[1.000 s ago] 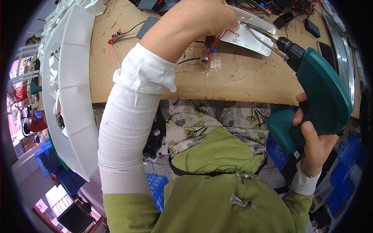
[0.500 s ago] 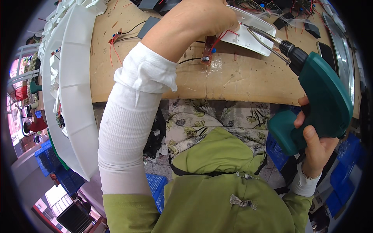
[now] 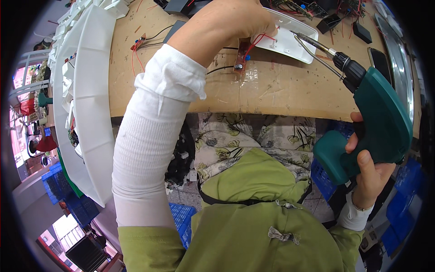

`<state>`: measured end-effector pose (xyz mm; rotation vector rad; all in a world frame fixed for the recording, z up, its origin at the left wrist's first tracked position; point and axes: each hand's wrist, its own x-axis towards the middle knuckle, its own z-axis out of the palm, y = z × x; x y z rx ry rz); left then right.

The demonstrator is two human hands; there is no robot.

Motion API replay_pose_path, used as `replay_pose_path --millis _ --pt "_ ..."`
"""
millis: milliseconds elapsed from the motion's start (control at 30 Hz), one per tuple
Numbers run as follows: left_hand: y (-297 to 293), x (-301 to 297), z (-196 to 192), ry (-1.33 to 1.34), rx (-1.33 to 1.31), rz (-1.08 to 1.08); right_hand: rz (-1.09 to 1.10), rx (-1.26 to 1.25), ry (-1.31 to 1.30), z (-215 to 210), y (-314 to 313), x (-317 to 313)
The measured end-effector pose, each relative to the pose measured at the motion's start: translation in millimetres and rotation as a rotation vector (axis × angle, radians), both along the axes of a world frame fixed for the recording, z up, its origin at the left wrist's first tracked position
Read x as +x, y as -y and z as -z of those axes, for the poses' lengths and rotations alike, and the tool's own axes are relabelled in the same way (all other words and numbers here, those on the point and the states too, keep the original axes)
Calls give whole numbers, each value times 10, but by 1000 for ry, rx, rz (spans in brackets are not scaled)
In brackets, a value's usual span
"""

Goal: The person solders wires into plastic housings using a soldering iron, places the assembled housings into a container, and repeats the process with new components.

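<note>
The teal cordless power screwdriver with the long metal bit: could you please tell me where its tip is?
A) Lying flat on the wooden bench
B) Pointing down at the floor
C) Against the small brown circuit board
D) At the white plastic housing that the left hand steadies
D: the right hand grips the teal cordless power screwdriver, and its bit reaches the white plastic housing under the left hand.

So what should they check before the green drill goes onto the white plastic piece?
1. Left hand on the white plastic cover, pressing it to the wooden bench: ok.
2. Right hand gripped around the handle of the green power screwdriver: ok.
3. Bit tip over the cover, near its edge: ok. Whether it sits in a screw: cannot tell.
4. Red wires away from the bit: cannot tell; they run close under the left hand.
5. Small circuit board off the cover, hanging on its wires: ok.
6. Left fingers away from the bit: cannot tell, they are hidden.
</note>
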<state>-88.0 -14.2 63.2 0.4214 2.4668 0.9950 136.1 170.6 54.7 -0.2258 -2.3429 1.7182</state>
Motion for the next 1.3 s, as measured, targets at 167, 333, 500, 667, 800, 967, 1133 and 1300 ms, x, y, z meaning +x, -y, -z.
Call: replay_pose_path --millis 167,333,500,667,800,967,1133,1300 --pt "-5 -8 37 -3 13 -22 -12 -11 -13 5 -17 17" --pt "0 -2 67 1 67 -37 -27 -2 -27 -6 -46 31" --pt "7 -20 56 9 26 -2 -36 15 -22 -20 -72 42" --pt "9 -13 53 -13 11 -4 -23 19 -20 -28 -63 52" --pt "6 16 30 -49 8 -10 -35 17 -15 -40 -76 62" --pt "18 38 21 -48 1 -3 -27 -5 -26 -37 -73 86" --pt "26 13 70 -42 18 5 0 -36 -61 -51 -65 74" --pt "12 -9 55 -66 -4 -1 -34 8 -43 -23 -115 70"
